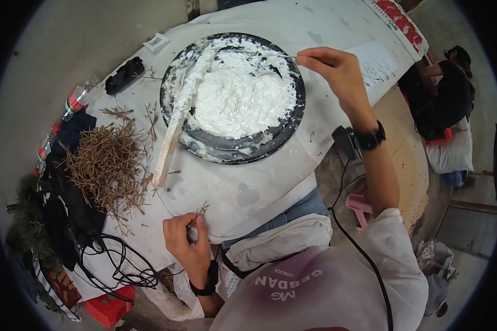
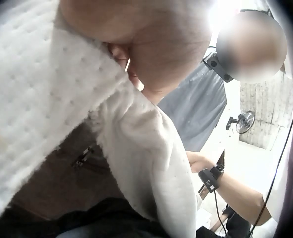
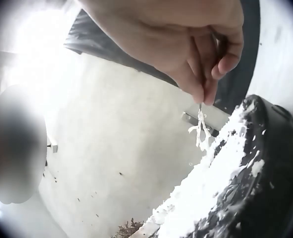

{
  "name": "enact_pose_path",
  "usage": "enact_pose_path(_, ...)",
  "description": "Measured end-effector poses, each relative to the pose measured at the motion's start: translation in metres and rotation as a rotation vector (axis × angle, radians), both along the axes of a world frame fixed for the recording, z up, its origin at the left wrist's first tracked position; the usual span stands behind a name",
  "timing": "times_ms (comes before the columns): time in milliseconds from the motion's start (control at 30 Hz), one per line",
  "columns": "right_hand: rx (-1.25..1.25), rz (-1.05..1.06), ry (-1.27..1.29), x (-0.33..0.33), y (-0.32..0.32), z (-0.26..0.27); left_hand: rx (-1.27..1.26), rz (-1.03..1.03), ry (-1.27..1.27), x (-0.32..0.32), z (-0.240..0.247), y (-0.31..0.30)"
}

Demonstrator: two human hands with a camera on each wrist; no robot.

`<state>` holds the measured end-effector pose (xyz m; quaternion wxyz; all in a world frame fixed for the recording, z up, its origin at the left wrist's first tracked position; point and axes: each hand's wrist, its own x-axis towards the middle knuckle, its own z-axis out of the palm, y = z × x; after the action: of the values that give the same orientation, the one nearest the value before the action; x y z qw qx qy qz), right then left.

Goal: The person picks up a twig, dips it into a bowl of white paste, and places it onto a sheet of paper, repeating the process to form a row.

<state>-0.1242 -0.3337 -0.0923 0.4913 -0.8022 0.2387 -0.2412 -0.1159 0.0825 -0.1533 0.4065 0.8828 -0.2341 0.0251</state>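
Head view: the right hand [image 1: 331,69] reaches to the edge of a black basin [image 1: 234,159], its thumb and forefinger pinched on a thin twig [image 1: 290,57] that points away from the fingertips, over the rim. White paste [image 1: 240,102] fills much of the basin to the left of this hand, and a paste-smeared wooden stick [image 1: 174,129] leans across the basin's far side from it. To the right of the same hand, just beside it, lies a white sheet [image 1: 364,51] with small pieces on it.

The left hand [image 1: 186,240] is near the table edge, fingers curled in and thumb closed on a few small sprigs [image 1: 204,208] jutting past the tips. Ahead and to its left is a heap of dry brown twigs [image 1: 107,165]; black cables [image 1: 119,267] loop to its left.

Left wrist view: the left hand is above white quilted cloth [image 2: 27,99], its fingertips mostly hidden, so this view cannot tell its hold.

Right wrist view: the right hand's thumb and finger clamp the twig's bare end; its forked, white-coated end hangs below them, close to the paste, with the basin below and to the right.
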Motion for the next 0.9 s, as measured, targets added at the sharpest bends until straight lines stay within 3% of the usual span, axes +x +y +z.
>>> enact_pose_path(200, 0.092, 0.138, 0.102, 0.027, -0.029, -0.023, -0.05, -0.004, -0.011, -0.001, -0.004, 0.001)
enact_pose_path(467, 0.19, 0.015, 0.071, 0.016, -0.009, -0.019, -0.006, 0.008, 0.011, -0.001, 0.001, -0.001)
enact_pose_path(733, 0.154, 0.034, 0.143, 0.03, -0.027, -0.031, -0.014, -0.005, -0.001, -0.001, -0.002, 0.0)
enact_pose_path(900, -0.027, 0.061, 0.218, 0.029, -0.029, -0.027, -0.009, 0.01, 0.018, -0.002, 0.0, -0.001)
